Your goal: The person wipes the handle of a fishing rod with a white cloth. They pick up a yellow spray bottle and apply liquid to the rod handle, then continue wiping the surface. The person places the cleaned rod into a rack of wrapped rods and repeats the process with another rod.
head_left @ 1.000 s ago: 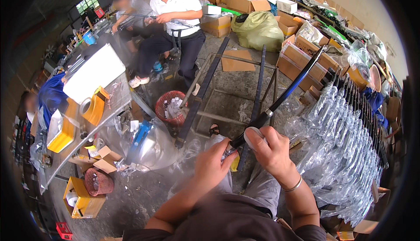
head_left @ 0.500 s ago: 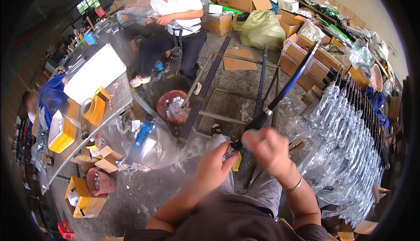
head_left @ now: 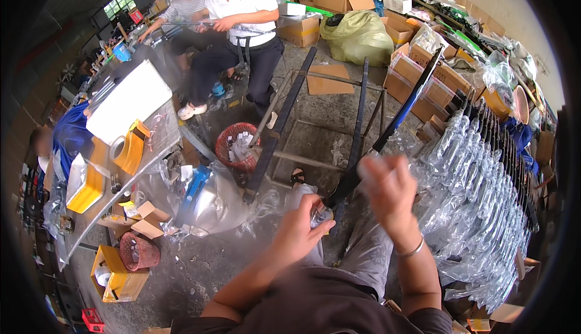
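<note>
A long black-and-blue pole that looks like a fishing rod (head_left: 393,121) slants from my lap up to the far right, its thick black end low between my hands. My left hand (head_left: 298,228) is closed round a small clear, shiny plastic piece (head_left: 321,214) beside that black end; whether it also grips the rod is hidden. Just right of the rod's handle, my right hand (head_left: 390,191) is raised, its fingers smeared by motion. The rod rests over a metal frame with dark padded bars (head_left: 281,129).
Many plastic-wrapped rods (head_left: 478,201) lean in a row on the right. To the left stand a table (head_left: 158,146) with yellow tape rolls (head_left: 128,151), a red basket (head_left: 237,146) and a blue tool (head_left: 195,191). A co-worker in white (head_left: 248,7) sits ahead, holding a rod.
My right hand has moved up and right, off the rod's handle. The clear piece in my left hand shows more fully. The co-worker's rod has shifted.
</note>
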A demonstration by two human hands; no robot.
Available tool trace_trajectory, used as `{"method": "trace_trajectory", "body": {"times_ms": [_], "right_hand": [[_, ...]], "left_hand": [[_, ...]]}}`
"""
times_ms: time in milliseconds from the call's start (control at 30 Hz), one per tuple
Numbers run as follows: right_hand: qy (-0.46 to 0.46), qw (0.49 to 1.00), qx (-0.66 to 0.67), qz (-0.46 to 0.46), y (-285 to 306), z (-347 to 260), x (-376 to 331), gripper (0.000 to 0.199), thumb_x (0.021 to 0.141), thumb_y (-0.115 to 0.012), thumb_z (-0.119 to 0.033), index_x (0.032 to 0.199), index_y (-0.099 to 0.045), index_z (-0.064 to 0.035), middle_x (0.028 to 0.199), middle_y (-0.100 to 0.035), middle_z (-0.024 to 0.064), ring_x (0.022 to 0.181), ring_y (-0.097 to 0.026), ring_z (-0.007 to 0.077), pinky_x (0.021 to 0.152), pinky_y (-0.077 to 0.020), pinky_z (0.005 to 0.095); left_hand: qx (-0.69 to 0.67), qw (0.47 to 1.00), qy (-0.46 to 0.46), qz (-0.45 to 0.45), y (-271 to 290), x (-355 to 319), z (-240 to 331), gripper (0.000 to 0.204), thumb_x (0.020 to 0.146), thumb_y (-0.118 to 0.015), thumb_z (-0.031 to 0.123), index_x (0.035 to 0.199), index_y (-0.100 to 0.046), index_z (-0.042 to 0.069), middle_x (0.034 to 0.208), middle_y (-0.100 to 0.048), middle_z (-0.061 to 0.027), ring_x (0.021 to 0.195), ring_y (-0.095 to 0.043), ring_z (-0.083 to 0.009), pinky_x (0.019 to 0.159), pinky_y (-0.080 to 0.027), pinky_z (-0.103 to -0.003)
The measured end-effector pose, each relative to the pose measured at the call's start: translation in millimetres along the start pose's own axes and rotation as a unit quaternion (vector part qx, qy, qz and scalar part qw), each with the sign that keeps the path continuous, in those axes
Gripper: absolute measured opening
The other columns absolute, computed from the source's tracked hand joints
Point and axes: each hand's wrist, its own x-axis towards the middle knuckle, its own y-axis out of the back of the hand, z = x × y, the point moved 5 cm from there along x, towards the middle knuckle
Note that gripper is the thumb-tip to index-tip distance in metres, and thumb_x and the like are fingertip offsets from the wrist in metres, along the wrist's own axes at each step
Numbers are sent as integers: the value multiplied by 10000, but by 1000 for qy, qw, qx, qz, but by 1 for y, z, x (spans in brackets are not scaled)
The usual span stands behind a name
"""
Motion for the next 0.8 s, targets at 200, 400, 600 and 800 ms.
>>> {"method": "trace_trajectory", "body": {"times_ms": [200, 400, 600, 800], "right_hand": [[56, 996, 6, -69, -3, -14, -8, 414, 663, -735, -46, 1071, -676, -88, 873, -556, 71, 657, -587, 200, 486, -484, 314], [130, 988, -1, -89, -3, -40, -18, 368, 703, -668, -136, 1068, -663, -83, 834, -517, 44, 642, -560, 164, 488, -482, 287], [-23, 999, -30, 12, 8, -2, -2, 352, 695, -688, -109, 1045, -669, -82, 804, -516, 51, 637, -566, 188, 469, -467, 287], [63, 996, -38, -43, 8, -21, 0, 368, 702, -679, -73, 1069, -658, -65, 825, -529, 63, 639, -572, 205, 481, -484, 302]], "left_hand": [[-44, 999, -14, 13, 2, 5, -5, 409, 836, -739, 84, 1155, -503, -13, 976, -648, -129, 919, -617, -176, 820, -486, -315], [-81, 995, -50, 12, -4, 7, -7, 389, 815, -740, 48, 1136, -527, -7, 955, -573, -79, 884, -552, -151, 805, -460, -281], [-50, 990, -123, 41, 9, 14, 9, 351, 775, -769, 63, 1053, -573, -21, 931, -543, -100, 844, -561, -211, 768, -462, -311], [-10, 995, -91, 47, 13, 13, 17, 319, 805, -737, 64, 1076, -612, -47, 903, -599, -116, 812, -591, -216, 744, -470, -304]]}}
